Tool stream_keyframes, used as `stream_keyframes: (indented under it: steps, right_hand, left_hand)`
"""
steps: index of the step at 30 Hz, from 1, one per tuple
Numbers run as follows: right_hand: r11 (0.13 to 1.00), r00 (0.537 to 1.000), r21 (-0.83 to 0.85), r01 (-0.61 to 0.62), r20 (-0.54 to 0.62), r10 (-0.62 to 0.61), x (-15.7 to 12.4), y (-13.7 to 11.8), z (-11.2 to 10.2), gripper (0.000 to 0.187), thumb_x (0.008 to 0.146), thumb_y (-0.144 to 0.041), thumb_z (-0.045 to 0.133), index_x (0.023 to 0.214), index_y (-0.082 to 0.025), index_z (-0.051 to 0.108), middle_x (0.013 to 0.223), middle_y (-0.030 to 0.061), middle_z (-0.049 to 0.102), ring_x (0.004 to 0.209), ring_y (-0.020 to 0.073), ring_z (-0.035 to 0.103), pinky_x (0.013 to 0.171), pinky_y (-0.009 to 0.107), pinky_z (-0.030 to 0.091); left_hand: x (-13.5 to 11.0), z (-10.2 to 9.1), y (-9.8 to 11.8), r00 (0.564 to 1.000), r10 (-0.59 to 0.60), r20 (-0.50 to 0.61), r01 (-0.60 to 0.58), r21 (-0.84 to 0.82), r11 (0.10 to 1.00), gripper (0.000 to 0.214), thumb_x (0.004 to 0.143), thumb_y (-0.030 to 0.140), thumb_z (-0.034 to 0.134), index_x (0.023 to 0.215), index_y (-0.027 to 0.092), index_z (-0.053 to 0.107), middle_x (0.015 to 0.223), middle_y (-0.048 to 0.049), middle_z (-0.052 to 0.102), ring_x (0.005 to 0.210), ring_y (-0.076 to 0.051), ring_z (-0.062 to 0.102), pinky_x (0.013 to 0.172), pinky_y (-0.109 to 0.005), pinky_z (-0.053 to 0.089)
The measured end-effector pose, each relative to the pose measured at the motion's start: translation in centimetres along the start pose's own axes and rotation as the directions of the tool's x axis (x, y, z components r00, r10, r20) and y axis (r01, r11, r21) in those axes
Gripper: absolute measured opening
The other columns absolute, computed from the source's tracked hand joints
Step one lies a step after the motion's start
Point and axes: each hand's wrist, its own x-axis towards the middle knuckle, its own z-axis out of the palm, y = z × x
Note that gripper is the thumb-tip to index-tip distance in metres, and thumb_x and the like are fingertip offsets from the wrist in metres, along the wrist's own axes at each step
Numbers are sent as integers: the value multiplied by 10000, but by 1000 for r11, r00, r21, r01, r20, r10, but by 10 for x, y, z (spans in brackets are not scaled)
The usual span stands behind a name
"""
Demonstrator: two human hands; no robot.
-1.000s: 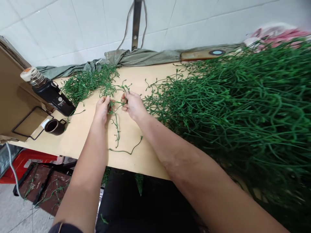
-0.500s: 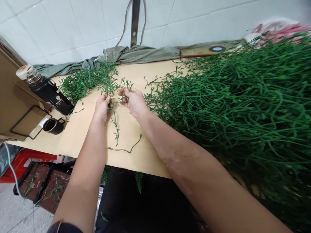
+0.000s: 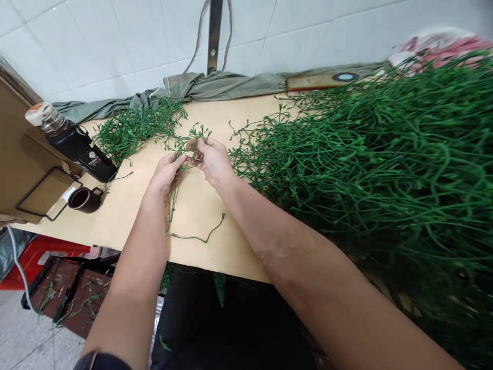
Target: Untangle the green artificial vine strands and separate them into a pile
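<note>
Thin green artificial plant stems [image 3: 174, 198], with small branching tips, are held between my two hands over the table. My left hand [image 3: 168, 168] pinches them with thumb and fingers, and part of a stem dangles below it. Close on its right, my right hand [image 3: 211, 155] has thumb and fingers closed on the same tangle, its tips showing above the fingers. Exactly how the pieces join between the fingertips is too small to tell. A single loose green stem [image 3: 200, 239] lies on the tabletop [image 3: 134, 216] nearer to me.
A large heap of green stems [image 3: 370, 154] covers the right side. A smaller pile [image 3: 134, 128] lies back left. Beside it lean a black flask [image 3: 87, 151] and stands a dark cup [image 3: 85, 200]. Grey-green cloth [image 3: 234, 87] runs along the wall, near a wooden piece [image 3: 311, 84].
My left hand has moved slightly right, closer to my right hand, and its thumb now points toward it. The dangling stem has swung left. My right hand has barely moved.
</note>
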Motion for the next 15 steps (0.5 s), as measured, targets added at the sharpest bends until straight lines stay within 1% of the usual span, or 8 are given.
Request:
stream_keyframes:
  steps: [3,6,10,12,15]
  right_hand:
    - [1000,1000,16,16,9,-16,0,0,0,194,893,-210,400,715,-170,467,587,-69,492,412,13,328,439,147,332]
    - [999,1000,44,10,5,-10,0,0,-2,196,895,-219,387,717,-173,451,573,-72,468,403,12,311,428,146,306]
    - [999,998,26,-45,-34,46,4,0,-5,164,849,-120,364,717,-173,447,541,-73,429,392,20,278,410,151,258]
    - [998,997,-8,-58,-45,58,7,1,-6,157,818,-101,368,699,-178,435,504,-73,383,386,31,256,399,156,237]
    - [998,996,-41,-51,-77,47,13,7,-7,160,805,-157,413,651,-191,388,470,-71,324,382,44,254,383,167,226]
  left_hand:
    - [1,1,-1,999,17,36,-19,35,999,279,833,236,555,588,136,466,435,74,335,366,-11,264,393,-162,189]
    - [1,1,-2,991,45,127,-50,42,998,345,856,248,519,544,133,428,434,68,317,372,-12,265,398,-161,200]
    - [-1,5,-2,969,45,244,-43,-13,999,350,831,268,559,538,133,425,462,61,334,370,-8,255,381,-160,194]
    - [-4,8,-2,967,34,254,-26,-35,999,343,806,284,593,540,137,433,469,59,337,369,-8,247,371,-159,191]
    - [-7,13,-1,976,14,218,-7,-36,999,334,771,268,634,528,139,444,465,56,333,377,-11,249,377,-159,232]
